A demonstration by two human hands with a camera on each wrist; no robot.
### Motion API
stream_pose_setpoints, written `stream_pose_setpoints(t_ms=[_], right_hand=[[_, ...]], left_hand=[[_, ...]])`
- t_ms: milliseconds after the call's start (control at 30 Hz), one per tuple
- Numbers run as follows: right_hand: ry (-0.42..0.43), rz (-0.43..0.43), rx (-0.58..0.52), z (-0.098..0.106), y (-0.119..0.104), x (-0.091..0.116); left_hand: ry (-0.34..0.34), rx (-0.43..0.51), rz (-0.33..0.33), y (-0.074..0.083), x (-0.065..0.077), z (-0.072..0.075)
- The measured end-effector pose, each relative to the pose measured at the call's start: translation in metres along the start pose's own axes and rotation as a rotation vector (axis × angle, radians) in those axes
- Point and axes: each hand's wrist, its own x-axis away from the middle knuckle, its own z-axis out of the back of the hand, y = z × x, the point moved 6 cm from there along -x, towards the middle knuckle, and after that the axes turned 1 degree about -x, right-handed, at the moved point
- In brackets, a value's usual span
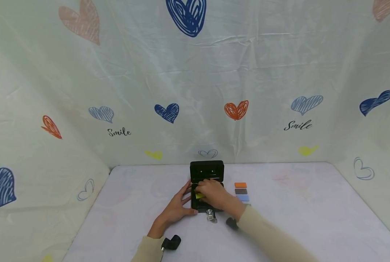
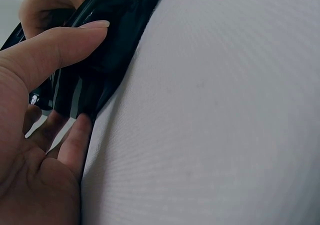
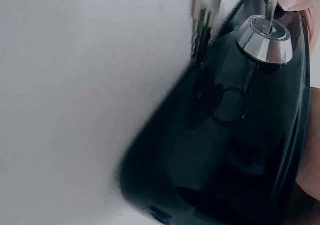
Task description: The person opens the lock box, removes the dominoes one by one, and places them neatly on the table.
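Observation:
A small black metal cash box [image 1: 195, 177] stands on the table with its lid raised. My left hand [image 1: 176, 209] grips the box's left side, thumb [image 2: 82, 40] at the front and the other fingers along the side wall. Inside the box, my right hand [image 1: 214, 193] reaches down with curled fingers and pinches a flat yellow piece [image 1: 199, 195], partly covered by the fingers. A key sits in the silver lock [image 3: 265, 42] on the box's front, and a second key [image 3: 205, 15] hangs from the ring below it.
Right of the box, flat rectangular pieces lie in a column: orange [image 1: 240, 185], grey [image 1: 241, 191], blue [image 1: 243, 197], and a green edge [image 1: 247, 204] by the right forearm. A white cloth printed with hearts hangs behind the white table [image 1: 296, 203]. Black wrist cameras [image 1: 172, 242] are on both wrists.

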Motion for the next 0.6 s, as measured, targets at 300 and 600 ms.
stream_pose_setpoints(t_ms=[300, 600], right_hand=[[0.003, 0.002, 0.001, -0.0038, 0.0003, 0.0001], [0.046, 0.031, 0.014, 0.0001, -0.0021, 0.0036]], left_hand=[[0.001, -0.005, -0.009, -0.0001, 0.0002, 0.0002], [0.002, -0.019, -0.008, -0.0016, -0.0009, -0.0003]])
